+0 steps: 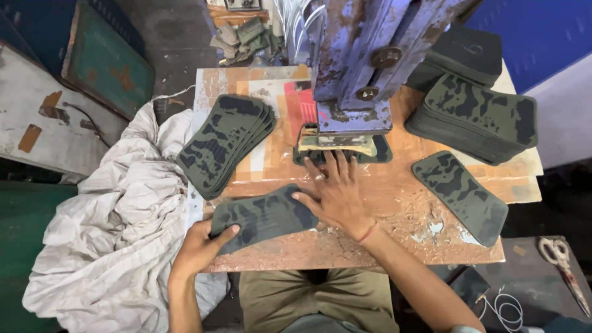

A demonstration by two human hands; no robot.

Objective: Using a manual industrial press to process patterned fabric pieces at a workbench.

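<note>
My left hand grips the near left end of a dark green camouflage pad lying on the worn wooden table. My right hand lies flat, fingers spread, its thumb on the pad's right end and its fingertips touching another pad that sits under the blue press head. A fanned stack of the same pads rests at the table's left. One single pad lies at the right.
A tall stack of pads and a darker stack stand at the back right. A crumpled white cloth sack hangs off the left side. Scissors lie on a dark surface at the lower right.
</note>
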